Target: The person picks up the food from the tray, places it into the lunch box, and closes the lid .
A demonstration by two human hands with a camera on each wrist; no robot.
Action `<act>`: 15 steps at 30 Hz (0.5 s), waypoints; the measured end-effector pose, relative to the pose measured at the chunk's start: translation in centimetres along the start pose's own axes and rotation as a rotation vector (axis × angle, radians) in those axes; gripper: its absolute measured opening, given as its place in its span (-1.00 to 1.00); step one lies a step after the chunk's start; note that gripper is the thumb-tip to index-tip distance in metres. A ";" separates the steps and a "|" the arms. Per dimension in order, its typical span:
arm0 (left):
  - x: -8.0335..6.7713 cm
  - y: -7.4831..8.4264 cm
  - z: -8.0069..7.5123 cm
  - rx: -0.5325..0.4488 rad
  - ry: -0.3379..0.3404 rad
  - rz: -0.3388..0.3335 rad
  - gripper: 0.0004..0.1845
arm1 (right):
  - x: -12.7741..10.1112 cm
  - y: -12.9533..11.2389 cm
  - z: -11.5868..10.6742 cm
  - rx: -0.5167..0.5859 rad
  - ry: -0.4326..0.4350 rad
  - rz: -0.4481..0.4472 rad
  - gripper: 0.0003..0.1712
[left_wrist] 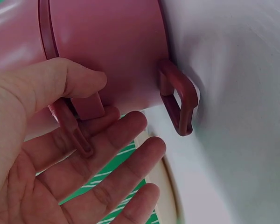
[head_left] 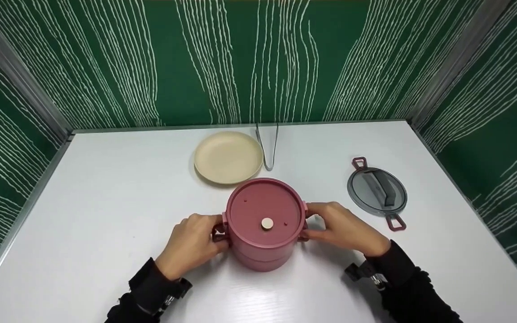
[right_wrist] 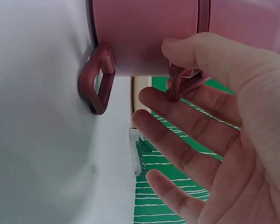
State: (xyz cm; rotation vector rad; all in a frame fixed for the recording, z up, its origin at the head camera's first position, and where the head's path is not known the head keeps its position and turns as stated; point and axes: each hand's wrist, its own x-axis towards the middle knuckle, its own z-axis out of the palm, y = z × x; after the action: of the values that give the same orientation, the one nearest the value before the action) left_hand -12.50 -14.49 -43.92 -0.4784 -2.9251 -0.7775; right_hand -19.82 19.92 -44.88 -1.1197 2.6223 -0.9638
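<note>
A dark pink two-tier pot point(head_left: 258, 202) with a round lid and a small white knob point(head_left: 267, 223) stands upright on the white table. My left hand point(head_left: 195, 242) holds its upper left handle point(left_wrist: 79, 135) between thumb and index finger, with the other fingers spread below. On the opposite side, my right hand point(head_left: 346, 226) pinches the upper right handle point(right_wrist: 175, 84) the same way. Below each hand, a lower loop handle point(left_wrist: 189, 93) sticks out near the tabletop, untouched. In the right wrist view the matching lower handle point(right_wrist: 86, 84) shows.
Behind the pot lies a round beige plate point(head_left: 228, 158), with metal tongs point(head_left: 268, 166) beside it. To the right sits a grey round lid point(head_left: 361, 193) with a black bar handle and two red loops. Green walls with white streaks point(head_left: 164, 80) enclose the table's back and sides.
</note>
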 end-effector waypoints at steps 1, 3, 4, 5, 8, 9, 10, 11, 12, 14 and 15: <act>0.0 0.0 0.0 0.001 -0.001 0.000 -0.76 | 0.0 0.0 0.0 0.000 0.001 -0.002 -0.62; 0.0 0.0 -0.1 0.004 -0.005 -0.003 -0.77 | 0.0 0.0 0.0 0.003 -0.001 -0.002 -0.64; 0.0 0.0 -0.1 0.005 -0.005 -0.003 -0.77 | 0.0 0.0 -0.1 0.006 -0.002 0.000 -0.64; 0.0 0.0 -0.1 0.004 -0.005 -0.001 -0.76 | 0.1 0.0 -0.1 0.009 -0.004 0.002 -0.65; 0.0 -0.1 -0.3 -0.019 -0.025 0.001 -0.73 | 0.1 -0.1 -0.2 0.020 -0.015 0.010 -0.63; -0.1 -0.1 -0.5 -0.037 -0.037 0.005 -0.68 | 0.0 -0.1 -0.4 0.024 -0.021 0.014 -0.62; -0.1 -0.1 -0.7 -0.060 -0.054 0.009 -0.63 | 0.0 -0.1 -0.5 0.028 -0.023 0.018 -0.59; -0.1 -0.1 -1.0 -0.089 -0.071 0.013 -0.56 | -0.1 -0.1 -0.7 0.029 -0.022 0.017 -0.56; -0.1 -0.2 -1.4 -0.127 -0.091 0.012 -0.47 | -0.2 0.0 -0.9 0.037 -0.019 0.015 -0.53; -0.1 -0.3 -2.2 -0.220 -0.120 0.013 -0.27 | -0.4 0.0 -1.4 0.061 -0.007 0.013 -0.50; -0.1 -0.4 -2.6 -0.263 -0.124 0.009 -0.17 | -0.5 0.0 -1.7 0.078 0.008 0.011 -0.50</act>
State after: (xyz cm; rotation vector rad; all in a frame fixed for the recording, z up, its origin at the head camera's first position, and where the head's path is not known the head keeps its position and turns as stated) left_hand -12.51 -16.10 -41.88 -0.5790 -2.9411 -1.1800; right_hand -20.08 21.12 -43.61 -1.0853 2.5702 -1.0603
